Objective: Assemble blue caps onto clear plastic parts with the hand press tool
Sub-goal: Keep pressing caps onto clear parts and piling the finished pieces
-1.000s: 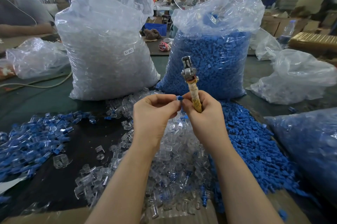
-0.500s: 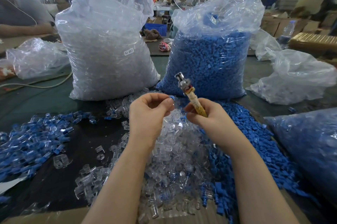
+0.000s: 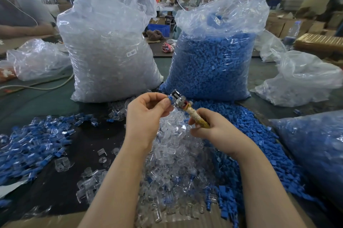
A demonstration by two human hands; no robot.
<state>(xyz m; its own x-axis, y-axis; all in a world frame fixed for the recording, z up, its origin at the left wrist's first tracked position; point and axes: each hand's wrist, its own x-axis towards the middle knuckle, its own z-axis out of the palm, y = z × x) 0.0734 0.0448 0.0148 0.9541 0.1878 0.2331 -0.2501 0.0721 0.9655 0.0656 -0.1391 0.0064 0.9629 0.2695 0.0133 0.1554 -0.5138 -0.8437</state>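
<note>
Left hand (image 3: 146,114) curled, pinched blue cap (image 3: 170,98) at fingertips, touching metal head of hand press tool (image 3: 187,109), whose wrapped handle lay gripped in right hand (image 3: 213,131), above loose clear plastic parts (image 3: 172,146).

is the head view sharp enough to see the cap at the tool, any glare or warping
Head view: the blue cap pinched in the left hand is sharp against the tool head, which the right hand holds; glare streaks the clear bag and blue bag; wide-angle warping bends the edges; far background is soft, bright windows at top.
</note>
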